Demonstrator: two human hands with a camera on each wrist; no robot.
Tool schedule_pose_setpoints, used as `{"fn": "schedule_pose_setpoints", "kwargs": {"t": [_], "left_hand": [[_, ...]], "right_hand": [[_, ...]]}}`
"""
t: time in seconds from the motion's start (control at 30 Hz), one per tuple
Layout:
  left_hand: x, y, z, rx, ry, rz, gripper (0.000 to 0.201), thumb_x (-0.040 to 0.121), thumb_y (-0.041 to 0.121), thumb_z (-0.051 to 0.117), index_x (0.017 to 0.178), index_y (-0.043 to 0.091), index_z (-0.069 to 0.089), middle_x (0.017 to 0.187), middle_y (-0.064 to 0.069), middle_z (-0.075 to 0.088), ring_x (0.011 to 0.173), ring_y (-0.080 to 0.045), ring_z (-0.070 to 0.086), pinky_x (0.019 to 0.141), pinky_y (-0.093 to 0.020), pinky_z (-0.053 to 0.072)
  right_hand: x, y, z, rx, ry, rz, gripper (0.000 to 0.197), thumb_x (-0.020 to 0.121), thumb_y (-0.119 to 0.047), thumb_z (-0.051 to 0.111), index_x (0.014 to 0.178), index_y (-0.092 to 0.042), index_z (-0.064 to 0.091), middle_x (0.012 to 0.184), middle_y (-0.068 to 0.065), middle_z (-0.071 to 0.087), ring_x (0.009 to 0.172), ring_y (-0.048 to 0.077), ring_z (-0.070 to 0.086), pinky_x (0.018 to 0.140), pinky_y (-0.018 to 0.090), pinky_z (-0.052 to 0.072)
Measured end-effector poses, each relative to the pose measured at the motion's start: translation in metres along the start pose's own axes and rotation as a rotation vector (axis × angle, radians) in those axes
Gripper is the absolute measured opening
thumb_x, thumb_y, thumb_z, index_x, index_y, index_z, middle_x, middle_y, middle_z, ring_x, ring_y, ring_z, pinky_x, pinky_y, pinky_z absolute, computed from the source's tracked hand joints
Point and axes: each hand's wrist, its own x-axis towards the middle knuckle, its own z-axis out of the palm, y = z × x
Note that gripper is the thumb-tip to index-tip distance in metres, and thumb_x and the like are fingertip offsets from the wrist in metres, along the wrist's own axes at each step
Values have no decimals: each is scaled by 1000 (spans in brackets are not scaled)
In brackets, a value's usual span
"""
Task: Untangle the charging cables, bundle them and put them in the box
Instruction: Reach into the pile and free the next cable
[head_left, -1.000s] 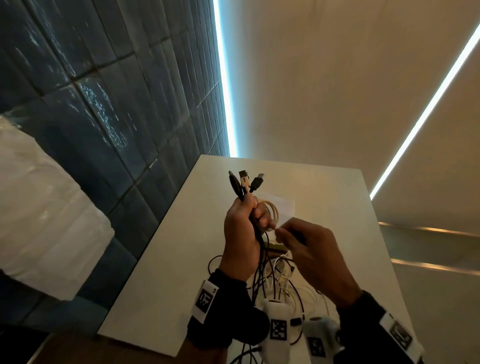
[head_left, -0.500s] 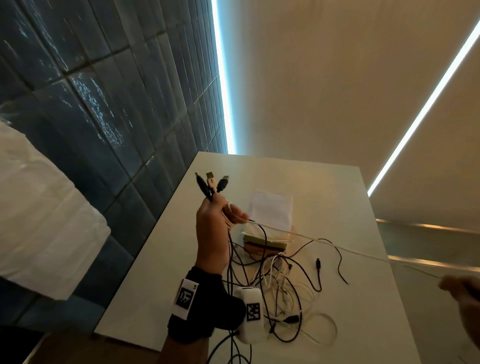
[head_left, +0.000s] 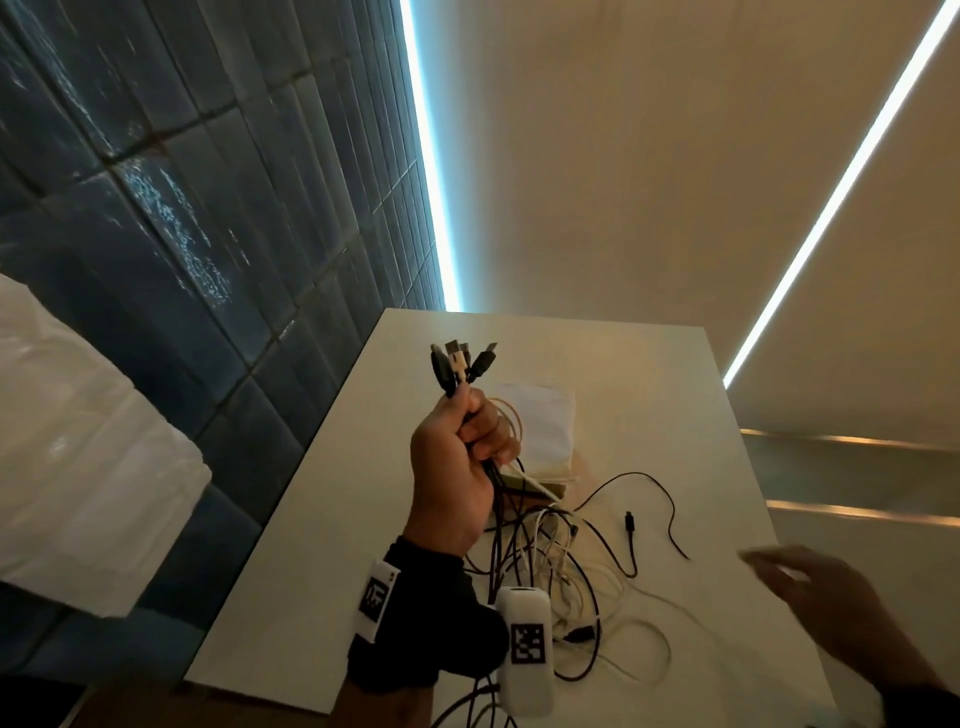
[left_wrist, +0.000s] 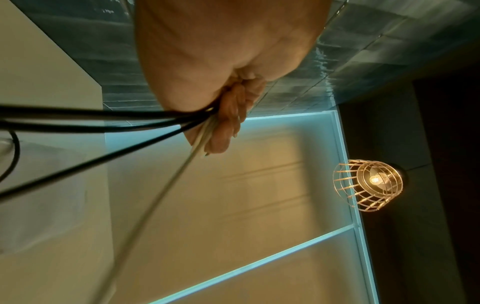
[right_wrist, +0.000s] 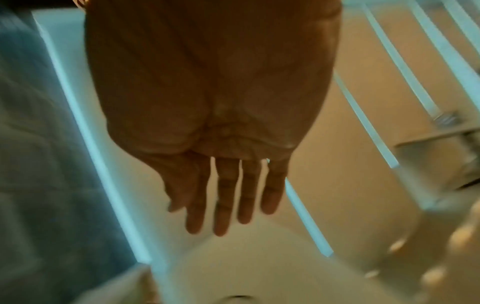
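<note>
My left hand (head_left: 457, 467) is raised above the white table (head_left: 322, 545) and grips a bunch of black and white charging cables (head_left: 550, 566), whose plug ends (head_left: 460, 364) stick up out of the fist. The rest of the cables hangs down into a loose tangle on the table. In the left wrist view the curled fingers (left_wrist: 228, 123) clamp black and white cords (left_wrist: 109, 117). My right hand (head_left: 826, 597) hovers at the table's right edge, blurred, fingers (right_wrist: 226, 201) straight and holding nothing. A small box (head_left: 540, 447) with a white top lies behind the tangle.
A dark blue tiled wall (head_left: 182, 234) runs along the table's left side. A white cloth-covered shape (head_left: 78, 457) is at the far left. A caged hanging lamp (left_wrist: 371, 185) shows in the left wrist view.
The right hand pulled a white cable out to the right, then let it go and now stands open. The left hand keeps its grip on the plug ends.
</note>
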Motion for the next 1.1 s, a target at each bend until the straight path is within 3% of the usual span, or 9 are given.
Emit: {"fn": "schedule_pose_setpoints", "kwargs": {"t": [0.07, 0.2, 0.33, 0.47, 0.6, 0.77, 0.83, 0.97, 1.1], "left_hand": [[-2, -6, 5, 2, -20, -17, 31, 101, 22, 35, 71, 16, 42, 56, 5, 23, 49, -12, 18, 50, -29, 19], [-8, -12, 19, 30, -26, -49, 33, 102, 20, 33, 71, 16, 41, 56, 4, 23, 48, -11, 20, 48, -27, 24], [-14, -9, 23, 83, -12, -50, 32, 102, 22, 33, 72, 15, 41, 58, 2, 25, 50, -12, 24, 48, -26, 31], [-14, 1, 13, 83, -64, -144, 30, 102, 24, 34, 75, 12, 44, 62, -4, 44, 56, -19, 50, 67, -35, 49], [-13, 14, -1, 204, -136, -221, 33, 102, 22, 29, 76, 9, 46, 91, -28, 70, 88, -39, 70, 88, -47, 54], [-6, 24, -15, 273, -109, -192, 32, 102, 22, 28, 78, 10, 43, 94, -33, 69, 92, -46, 68, 88, -51, 55], [-4, 31, -21, 283, -105, -172, 31, 103, 22, 28, 79, 9, 43, 87, -30, 70, 87, -46, 69, 82, -52, 57], [-3, 28, -18, 141, -89, -96, 33, 103, 22, 31, 75, 11, 46, 54, -7, 49, 55, -26, 56, 70, -42, 55], [1, 17, 0, -31, -124, -79, 35, 102, 27, 32, 72, 16, 45, 54, 6, 25, 48, -10, 22, 51, -27, 26]], "right_hand": [[8, -52, 15, 115, -43, -177, 25, 87, -20, 69, 85, -45, 72, 88, -29, 72, 89, -7, 67, 77, 3, 45], [2, -150, 34, 391, -167, -436, 28, 84, -34, 62, 105, -20, 74, 100, -11, 75, 93, 3, 69, 81, 14, 53], [2, -181, 53, 386, -144, -473, 7, 87, -24, 68, 89, -22, 75, 80, -4, 73, 72, 12, 68, 69, 35, 57], [-1, -178, 45, 318, -23, -495, 12, 88, -13, 67, 78, -17, 73, 62, -9, 65, 55, 5, 57, 53, 15, 43], [-2, -146, 18, 282, 132, -410, 15, 86, -36, 62, 77, -30, 71, 73, -9, 71, 62, 13, 63, 62, 24, 50], [1, -72, -20, 342, 355, -138, 23, 88, -10, 66, 73, -28, 72, 80, -23, 70, 72, 1, 62, 65, 6, 41], [7, 1, -40, 332, 381, 79, 7, 87, -36, 69, 82, -31, 73, 78, -25, 68, 72, 13, 63, 69, 19, 53], [31, 220, -58, 183, 375, 166, 76, 43, -93, 62, 87, -32, 72, 67, -22, 68, 81, 15, 68, 70, 30, 54], [-6, 88, -29, -216, -232, 126, 24, 74, -67, 67, 64, -47, 73, 69, -24, 71, 74, -5, 65, 85, 34, 52]]}}
